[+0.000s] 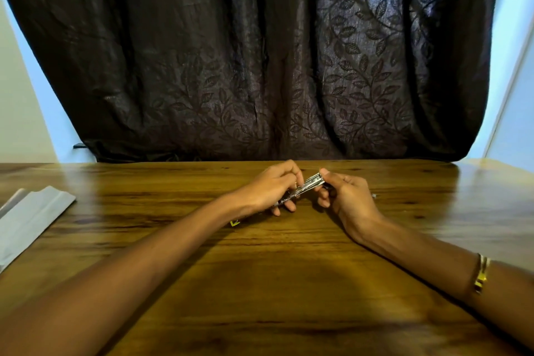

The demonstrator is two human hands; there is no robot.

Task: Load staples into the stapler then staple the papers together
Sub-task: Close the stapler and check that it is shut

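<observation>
Stapler (pixel 306 185) work sits just above the middle of the frame, near the far edge of the wooden counter (pixel 260 269). The small metal stapler is held off the surface between both hands, tilted so its right end is higher. It looks light, stiff and somewhat slick, with thin edges, so it is best gripped along its long sides rather than by the ends; any strip of staples would be brittle and likely to break if bent.

The left hand (pixel 271 189) is curled around the lower left part of the body, fingers closed under it and thumb on top. The right hand (pixel 345 196) pinches the raised right end, with the thumb tip pressed on the metal and the other fingers folded beneath. Whether the magazine is open, or a staple strip is already between the fingers, is too small to tell.

At the left edge of the frame lie the papers (pixel 31 217), a pale stack well apart from the hands. A small yellowish thing (pixel 234 222) peeks out under the left wrist; I cannot identify it. Loading appears to be the step in hand, with stapling not yet begun.
</observation>
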